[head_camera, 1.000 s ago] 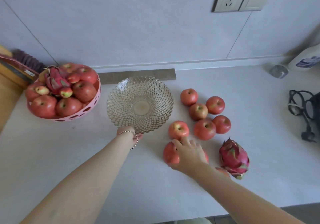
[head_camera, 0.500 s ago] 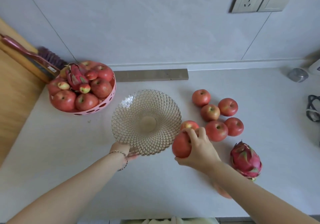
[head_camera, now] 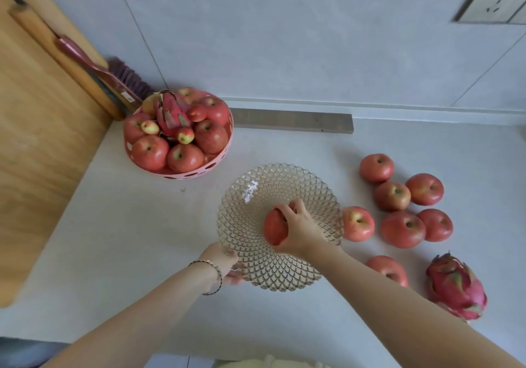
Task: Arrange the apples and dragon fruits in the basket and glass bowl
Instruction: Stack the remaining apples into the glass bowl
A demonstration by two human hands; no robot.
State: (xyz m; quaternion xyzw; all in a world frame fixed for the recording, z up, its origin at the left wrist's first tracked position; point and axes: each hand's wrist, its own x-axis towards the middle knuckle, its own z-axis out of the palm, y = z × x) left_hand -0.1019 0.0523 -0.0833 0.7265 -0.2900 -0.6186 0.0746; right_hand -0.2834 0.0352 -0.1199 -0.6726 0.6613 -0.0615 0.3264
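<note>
Over glass bowl (head_camera: 250, 196) now: held apple (head_camera: 274, 226).

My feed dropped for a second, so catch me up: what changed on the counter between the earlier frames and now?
The right hand closed its grip on an apple from the counter, lifted it and carried it left, over the glass bowl; it is not yet released. The left hand stays on the bowl's near rim. The pink basket, the loose apples and the dragon fruit are unchanged.
</note>
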